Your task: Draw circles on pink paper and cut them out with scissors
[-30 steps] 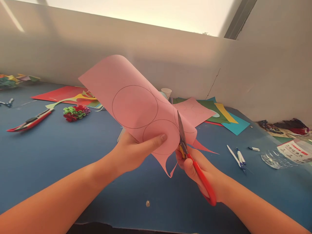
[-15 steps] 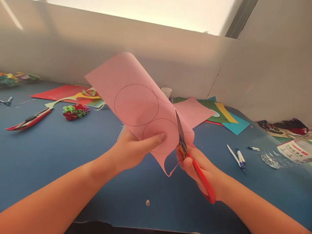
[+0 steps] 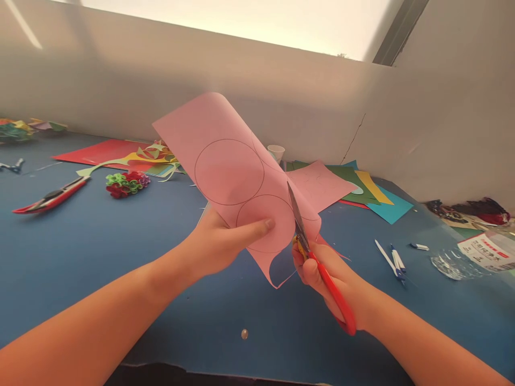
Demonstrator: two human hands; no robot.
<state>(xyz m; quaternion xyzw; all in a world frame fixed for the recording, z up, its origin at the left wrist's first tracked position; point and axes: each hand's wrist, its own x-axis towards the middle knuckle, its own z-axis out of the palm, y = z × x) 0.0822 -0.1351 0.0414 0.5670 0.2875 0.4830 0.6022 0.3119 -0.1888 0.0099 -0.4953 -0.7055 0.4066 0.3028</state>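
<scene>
My left hand (image 3: 225,241) grips a sheet of pink paper (image 3: 229,171) above the table, thumb on top and the other fingers hidden beneath. Several circles are drawn on the sheet, and its far right side curls over. Around the lower circle the edge is partly cut, with a thin strip hanging off toward my right hand (image 3: 322,273). That hand is closed on red-handled scissors (image 3: 332,292). Their blades point up and away along the right side of the lower circle, against the paper.
A blue table (image 3: 100,257) holds red-handled pliers (image 3: 54,195), a quilled paper flower cluster (image 3: 126,184) and red paper (image 3: 96,151) at left. Coloured sheets (image 3: 388,201), a compass (image 3: 396,260), a clear plastic bottle (image 3: 454,262) and a paper cup (image 3: 276,152) lie or stand rightward. A bead (image 3: 244,334) is near the front.
The pink paper has turned slightly, its far left corner shifting right and a little down. The scissors stay at nearly the same place by the lower circle.
</scene>
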